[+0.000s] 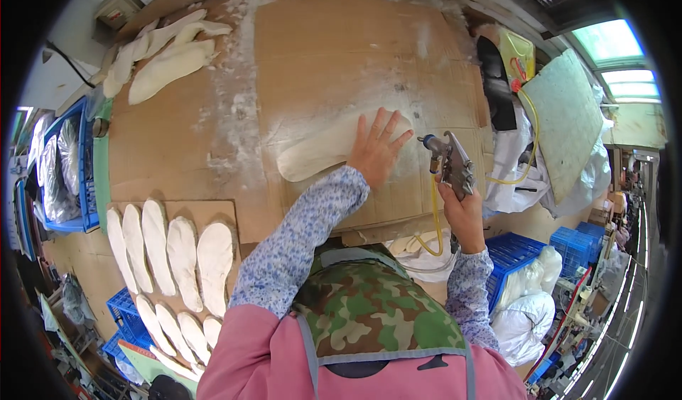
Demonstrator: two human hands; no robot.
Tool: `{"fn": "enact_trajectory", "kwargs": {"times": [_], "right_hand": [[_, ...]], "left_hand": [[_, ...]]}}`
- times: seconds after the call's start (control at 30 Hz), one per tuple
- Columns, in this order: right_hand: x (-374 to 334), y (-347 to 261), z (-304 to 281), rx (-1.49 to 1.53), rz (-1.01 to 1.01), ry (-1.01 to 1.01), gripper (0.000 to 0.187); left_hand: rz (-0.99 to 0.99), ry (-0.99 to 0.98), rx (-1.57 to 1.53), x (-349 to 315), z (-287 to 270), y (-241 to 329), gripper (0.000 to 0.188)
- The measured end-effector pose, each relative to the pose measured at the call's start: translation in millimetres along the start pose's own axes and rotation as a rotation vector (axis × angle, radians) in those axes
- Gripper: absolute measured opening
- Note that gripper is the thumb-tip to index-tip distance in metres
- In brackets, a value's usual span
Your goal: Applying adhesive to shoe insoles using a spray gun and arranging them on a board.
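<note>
A cream insole [312, 148] lies flat on the cardboard-covered table in front of me. My left hand [377, 146] rests on its right end with the fingers spread. In my right hand [463, 219] is a metal spray gun [456, 164], its nozzle pointing left toward the insole and my left hand. The gun hangs just right of the insole, apart from it. A yellow hose [436, 219] runs down from the gun. My fingers round its handle are partly hidden.
Several insoles [182, 261] lie in rows on a board at the lower left, and more insoles [172, 62] are piled at the far left. A yellow container [517, 55] stands at the far right. Blue crates [515, 258] sit to the right. White residue coats the cardboard [341, 52].
</note>
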State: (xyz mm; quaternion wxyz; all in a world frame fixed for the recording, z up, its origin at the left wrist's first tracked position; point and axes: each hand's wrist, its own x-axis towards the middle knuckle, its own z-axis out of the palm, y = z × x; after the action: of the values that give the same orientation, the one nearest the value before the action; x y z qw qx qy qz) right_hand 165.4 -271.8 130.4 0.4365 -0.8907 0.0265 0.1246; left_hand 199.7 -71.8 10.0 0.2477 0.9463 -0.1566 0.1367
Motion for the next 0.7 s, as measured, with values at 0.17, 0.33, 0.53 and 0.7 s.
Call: {"fn": "enact_trajectory", "kwargs": {"times": [0.17, 0.33, 0.53, 0.7], "right_hand": [[-7.8, 0.5, -5.4, 0.062, 0.044, -0.004, 0.020], [2.1, -9.2, 7.2, 0.136, -0.066, -0.040, 0.021], [13.6, -11.5, 13.0, -0.004, -0.196, -0.091, 0.020], [17.0, -3.7, 16.6, -0.016, -0.164, -0.111, 0.021]], "left_hand": [[-0.049, -0.127, 0.013, 3.1, 22.2, -9.8, 0.056], [-0.032, -0.090, -0.061, -3.2, 9.3, -7.4, 0.055], [-0.143, -0.162, -0.083, -49.0, -25.0, -8.5, 0.056], [-0.168, -0.153, -0.076, -53.6, -25.9, -9.9, 0.058]]}}
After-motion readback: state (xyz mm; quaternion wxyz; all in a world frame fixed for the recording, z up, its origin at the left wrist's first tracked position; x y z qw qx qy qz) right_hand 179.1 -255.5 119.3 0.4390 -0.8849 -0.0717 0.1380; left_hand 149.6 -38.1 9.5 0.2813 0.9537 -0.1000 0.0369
